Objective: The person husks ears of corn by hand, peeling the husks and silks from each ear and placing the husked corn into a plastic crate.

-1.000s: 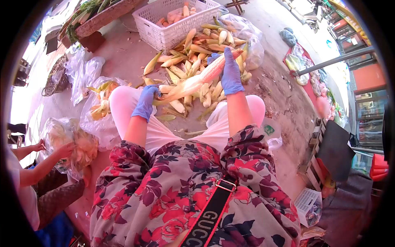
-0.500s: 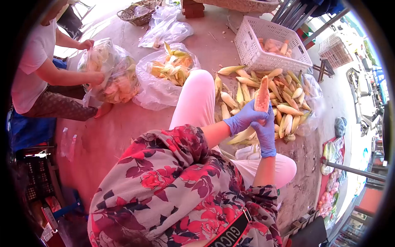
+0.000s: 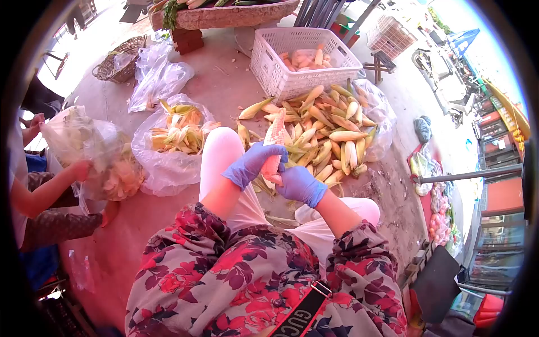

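Observation:
A peeled ear of corn (image 3: 274,136) with pale pinkish kernels stands nearly upright over my lap. My left hand (image 3: 254,164), in a blue-violet glove, is closed around its lower part. Closed at the butt end of the ear is my right hand (image 3: 304,185), gloved the same way; its fingertips are partly hidden. Just beyond my hands spreads a pile of corn in husks (image 3: 331,132), pale green and yellow.
A white plastic crate (image 3: 269,70) holding peeled corn stands behind the pile. To the left, an open plastic bag (image 3: 147,168) holds loose husks. Another person's hands (image 3: 81,169) grip a stuffed clear bag (image 3: 104,154). A wicker basket (image 3: 120,59) sits farther back.
The view has swung, shifting the surroundings leftward. My hands and the ear have moved left relative to the pile, closer to my knee. The neighbouring person still handles the bag.

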Demonstrator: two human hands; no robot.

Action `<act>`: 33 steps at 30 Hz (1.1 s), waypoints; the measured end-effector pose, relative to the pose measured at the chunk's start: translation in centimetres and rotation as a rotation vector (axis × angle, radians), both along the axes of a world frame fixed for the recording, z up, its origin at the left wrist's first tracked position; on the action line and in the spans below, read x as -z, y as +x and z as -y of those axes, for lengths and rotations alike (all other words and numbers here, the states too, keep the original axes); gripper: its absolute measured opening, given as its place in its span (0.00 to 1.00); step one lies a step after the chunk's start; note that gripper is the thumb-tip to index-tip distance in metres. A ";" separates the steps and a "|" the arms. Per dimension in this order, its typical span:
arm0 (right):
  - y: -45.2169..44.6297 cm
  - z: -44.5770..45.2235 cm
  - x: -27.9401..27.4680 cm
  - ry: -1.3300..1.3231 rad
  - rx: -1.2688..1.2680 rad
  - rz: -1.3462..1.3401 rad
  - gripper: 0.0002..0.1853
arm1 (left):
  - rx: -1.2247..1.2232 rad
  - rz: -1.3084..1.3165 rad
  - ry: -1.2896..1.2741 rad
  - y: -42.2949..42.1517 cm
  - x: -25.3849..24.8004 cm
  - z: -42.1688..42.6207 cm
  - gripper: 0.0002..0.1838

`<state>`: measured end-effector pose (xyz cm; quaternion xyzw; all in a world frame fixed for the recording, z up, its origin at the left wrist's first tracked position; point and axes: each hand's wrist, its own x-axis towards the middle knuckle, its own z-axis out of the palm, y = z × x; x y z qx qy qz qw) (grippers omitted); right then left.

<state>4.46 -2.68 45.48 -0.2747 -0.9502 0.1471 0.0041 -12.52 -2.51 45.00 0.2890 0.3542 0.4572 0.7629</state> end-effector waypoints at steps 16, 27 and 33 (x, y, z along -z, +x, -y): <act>-17.1 -7.6 -11.5 0.214 -0.639 -0.208 0.09 | -1.733 -0.192 -0.158 -32.7 7.9 -0.2 0.19; -32.6 -13.2 3.3 -0.423 0.188 -0.672 0.46 | -1.369 -0.088 -0.001 -31.1 10.8 11.3 0.17; -28.9 -8.6 3.5 -0.576 0.034 -0.436 0.39 | -1.074 -0.193 0.006 -25.3 3.1 7.7 0.23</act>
